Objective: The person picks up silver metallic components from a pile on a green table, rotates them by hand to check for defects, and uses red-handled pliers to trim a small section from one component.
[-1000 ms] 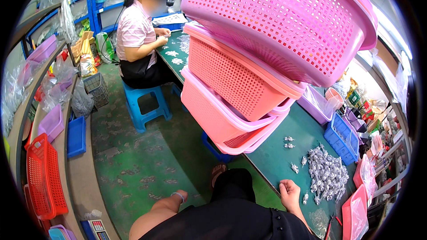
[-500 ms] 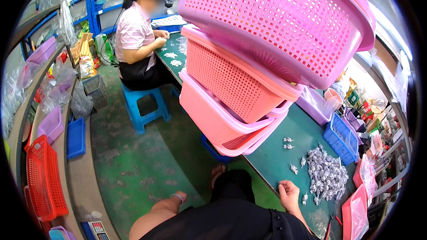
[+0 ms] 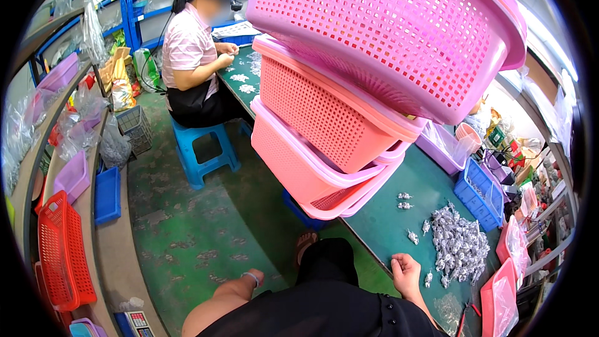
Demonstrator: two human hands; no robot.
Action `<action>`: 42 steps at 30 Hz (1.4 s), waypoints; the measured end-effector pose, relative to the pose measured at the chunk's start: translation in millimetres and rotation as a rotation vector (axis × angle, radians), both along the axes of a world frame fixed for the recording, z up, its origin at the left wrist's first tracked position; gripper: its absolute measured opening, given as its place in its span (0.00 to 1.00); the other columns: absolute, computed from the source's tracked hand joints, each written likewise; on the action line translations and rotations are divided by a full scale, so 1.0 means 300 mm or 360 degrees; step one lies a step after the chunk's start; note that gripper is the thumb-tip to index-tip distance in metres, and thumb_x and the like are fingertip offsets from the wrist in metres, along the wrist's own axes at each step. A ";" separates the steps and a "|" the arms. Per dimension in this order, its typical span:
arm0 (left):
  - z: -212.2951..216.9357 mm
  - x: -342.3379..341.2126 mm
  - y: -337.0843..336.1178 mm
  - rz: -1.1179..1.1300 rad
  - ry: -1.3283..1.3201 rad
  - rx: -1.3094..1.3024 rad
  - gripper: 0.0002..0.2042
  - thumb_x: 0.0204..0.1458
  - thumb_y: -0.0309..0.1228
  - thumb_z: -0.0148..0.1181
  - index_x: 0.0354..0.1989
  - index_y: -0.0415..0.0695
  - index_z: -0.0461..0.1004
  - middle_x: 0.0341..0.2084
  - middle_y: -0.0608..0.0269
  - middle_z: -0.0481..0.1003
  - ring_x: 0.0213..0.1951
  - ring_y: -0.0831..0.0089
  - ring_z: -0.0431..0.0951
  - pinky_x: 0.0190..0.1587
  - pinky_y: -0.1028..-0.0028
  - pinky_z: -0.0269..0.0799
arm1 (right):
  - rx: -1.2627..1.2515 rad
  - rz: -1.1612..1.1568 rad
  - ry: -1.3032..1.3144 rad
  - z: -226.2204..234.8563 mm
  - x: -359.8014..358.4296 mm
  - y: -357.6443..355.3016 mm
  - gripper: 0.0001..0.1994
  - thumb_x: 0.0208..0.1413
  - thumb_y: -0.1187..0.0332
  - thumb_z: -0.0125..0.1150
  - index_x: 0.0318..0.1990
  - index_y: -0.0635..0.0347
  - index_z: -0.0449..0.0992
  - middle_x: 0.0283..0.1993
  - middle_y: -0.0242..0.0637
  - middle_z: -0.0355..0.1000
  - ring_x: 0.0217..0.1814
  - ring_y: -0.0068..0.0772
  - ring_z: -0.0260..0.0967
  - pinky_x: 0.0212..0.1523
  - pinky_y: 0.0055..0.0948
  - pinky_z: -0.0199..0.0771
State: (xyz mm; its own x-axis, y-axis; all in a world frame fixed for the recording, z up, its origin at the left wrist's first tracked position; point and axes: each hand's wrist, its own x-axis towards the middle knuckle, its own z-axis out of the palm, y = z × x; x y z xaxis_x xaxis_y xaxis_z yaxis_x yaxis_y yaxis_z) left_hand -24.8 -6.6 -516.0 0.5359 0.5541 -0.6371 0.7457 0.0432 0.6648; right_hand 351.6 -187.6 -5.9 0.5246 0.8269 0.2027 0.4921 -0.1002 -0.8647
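Observation:
My right hand [image 3: 405, 269] rests at the near edge of the green worktable [image 3: 368, 212], its fingers curled in. Whatever they hold, if anything, is hidden. Beside it lies one small silvery-grey piece [image 3: 428, 279], and just beyond is a large heap of the same pieces [image 3: 460, 243]. They look like little figures, too small to name. A few others lie apart farther off, among them a pair [image 3: 405, 200]. Low at the left, my left hand [image 3: 258, 276] hangs by my body with a pale band at the wrist. Its fingers cannot be made out.
A tall, leaning stack of pink baskets [image 3: 337, 109] stands on the table's near side. Behind the heap are a blue basket [image 3: 483, 178] and pink trays [image 3: 497, 312]. Red-handled pliers [image 3: 463, 318] lie close by. Another person [image 3: 193, 56] sits at the table's far end.

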 end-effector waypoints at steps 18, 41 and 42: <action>0.156 0.050 -0.002 -0.0284 0.0455 0.0096 0.07 0.40 0.33 0.52 0.20 0.47 0.76 0.23 0.56 0.75 0.27 0.63 0.75 0.28 0.67 0.70 | -0.0012 -0.0031 -0.0023 -0.022 0.011 0.000 0.02 0.48 0.79 0.54 0.29 0.68 0.72 0.17 0.24 0.64 0.17 0.09 0.55 0.17 0.12 0.55; 0.061 0.014 -0.011 0.0067 0.0150 -0.0075 0.10 0.50 0.30 0.48 0.25 0.35 0.72 0.23 0.53 0.74 0.22 0.62 0.75 0.24 0.66 0.73 | -0.0011 -0.0006 -0.0041 -0.019 0.008 -0.002 0.02 0.49 0.79 0.53 0.30 0.69 0.71 0.18 0.24 0.65 0.18 0.08 0.56 0.18 0.11 0.55; 0.061 0.016 -0.012 0.0069 0.0154 -0.0056 0.10 0.50 0.30 0.48 0.26 0.35 0.72 0.23 0.53 0.74 0.22 0.62 0.75 0.24 0.65 0.73 | -0.0010 -0.0007 -0.0034 -0.020 0.009 -0.002 0.02 0.49 0.79 0.54 0.30 0.69 0.71 0.18 0.24 0.65 0.18 0.08 0.56 0.17 0.11 0.55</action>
